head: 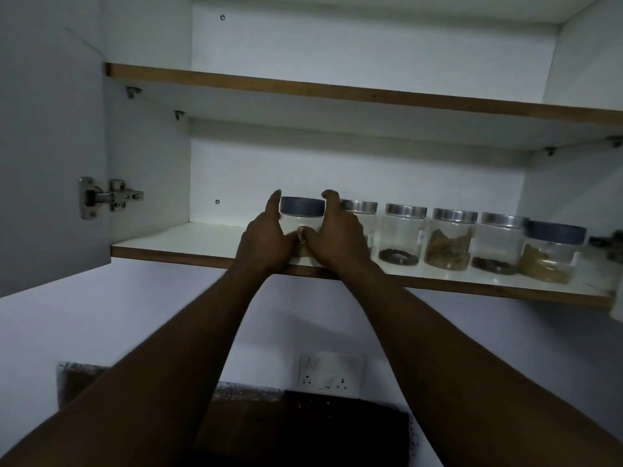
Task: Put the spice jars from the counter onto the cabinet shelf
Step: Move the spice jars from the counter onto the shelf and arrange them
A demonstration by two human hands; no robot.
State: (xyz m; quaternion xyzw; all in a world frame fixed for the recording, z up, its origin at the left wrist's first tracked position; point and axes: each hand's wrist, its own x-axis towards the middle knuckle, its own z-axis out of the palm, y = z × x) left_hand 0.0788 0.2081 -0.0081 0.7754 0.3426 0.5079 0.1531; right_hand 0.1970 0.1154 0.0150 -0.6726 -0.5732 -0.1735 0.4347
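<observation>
— Head view: what have you got hold of up there?

— Both my hands are raised to the lower cabinet shelf (pixel 175 246). My left hand (pixel 266 241) and my right hand (pixel 337 237) are wrapped around one blue-lidded jar (pixel 302 210), palms on either side, thumbs meeting across its front. It is clasped between them and stands upright on the shelf board, near the front edge.

— And the rest of the spice jars?

— Lined up to the right of my grip. Just behind my right hand, a steel-lidded jar (pixel 362 207), mostly hidden by my knuckles. Next a jar of dark seeds (pixel 403 237), then a jar of brown bark-like pieces (pixel 450 241), another dark-seed jar (pixel 499 244), and a second blue-lidded jar (pixel 551 251) holding something tan. They stand close together, side by side.

— Anything on the other side?

— Left of my grip the shelf board is bare up to the open door's hinge (pixel 108 197). The upper shelf (pixel 337 92) runs above my hands. Below my forearms, a wall socket (pixel 330 372).
</observation>
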